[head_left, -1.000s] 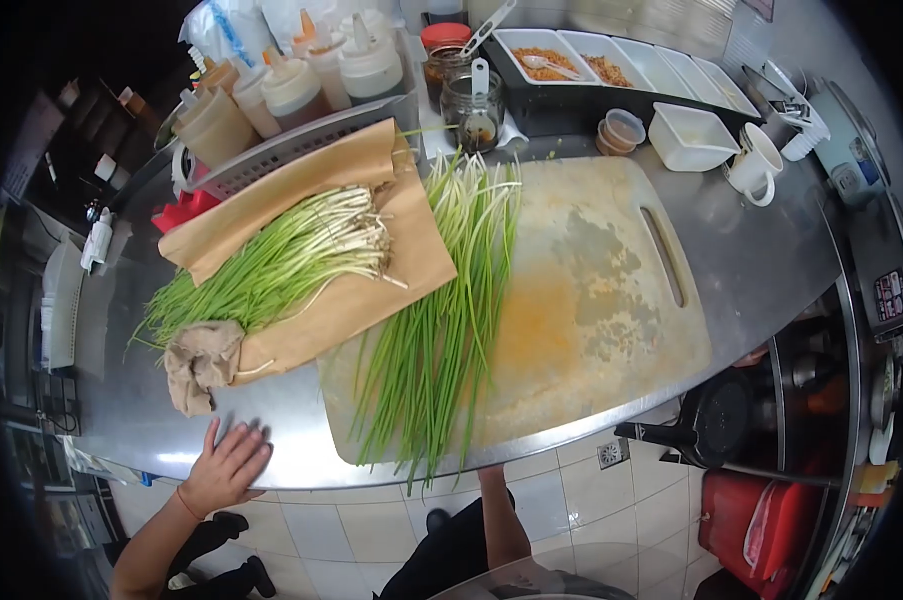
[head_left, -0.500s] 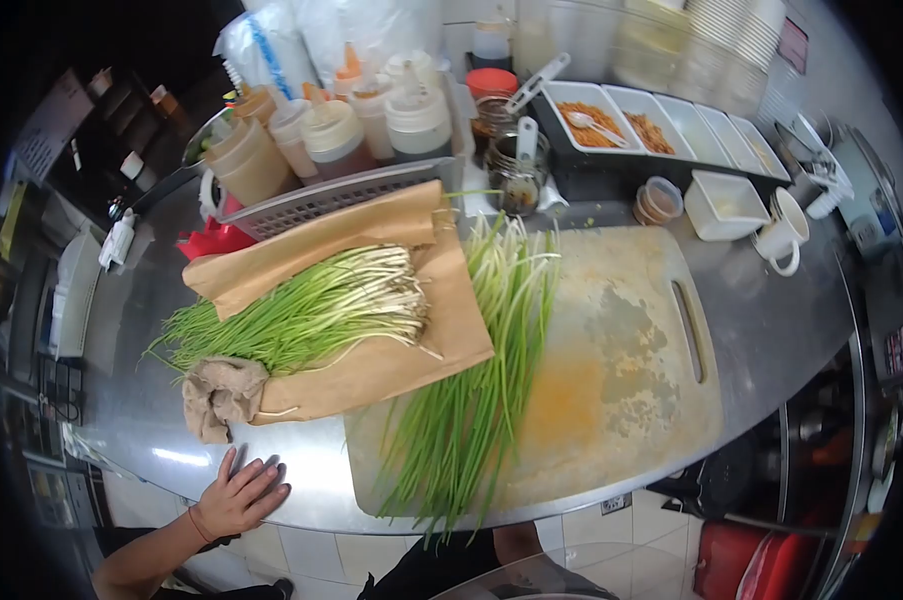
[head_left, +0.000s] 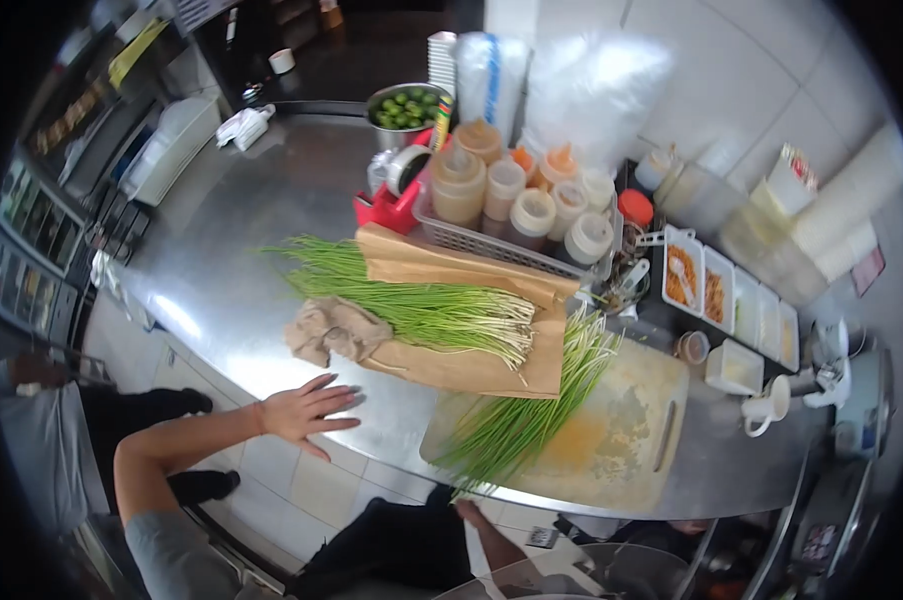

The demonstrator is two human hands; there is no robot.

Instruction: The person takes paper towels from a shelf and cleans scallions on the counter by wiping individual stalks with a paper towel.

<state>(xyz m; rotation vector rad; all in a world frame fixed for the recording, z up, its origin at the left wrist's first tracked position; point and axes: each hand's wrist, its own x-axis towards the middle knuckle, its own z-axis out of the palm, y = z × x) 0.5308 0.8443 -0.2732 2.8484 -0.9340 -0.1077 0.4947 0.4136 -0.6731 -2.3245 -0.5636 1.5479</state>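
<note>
My left hand [head_left: 309, 412], fingers spread and empty, is over the front edge of the steel counter, below a crumpled beige cloth [head_left: 337, 331]. Part of my right hand [head_left: 465, 510] shows low at the counter edge, its fingers hidden. Green scallions with white roots [head_left: 441, 312] lie on brown paper [head_left: 543, 372], the cloth touching their lower left side. More scallions [head_left: 531, 410] lie across the left part of a stained cutting board [head_left: 626, 425].
Behind the paper stands a grey basket [head_left: 491, 243] of sauce bottles, near a pot of green limes [head_left: 407, 107]. Topping trays [head_left: 728, 295], a white container [head_left: 734, 368] and a mug [head_left: 765, 406] stand right. A person [head_left: 51, 430] is at the left.
The view has swung left and tilted, bringing the limes and another person into sight. My left hand has lifted from the counter edge, with its fingers spread wider. The scallions and cloth stay in place.
</note>
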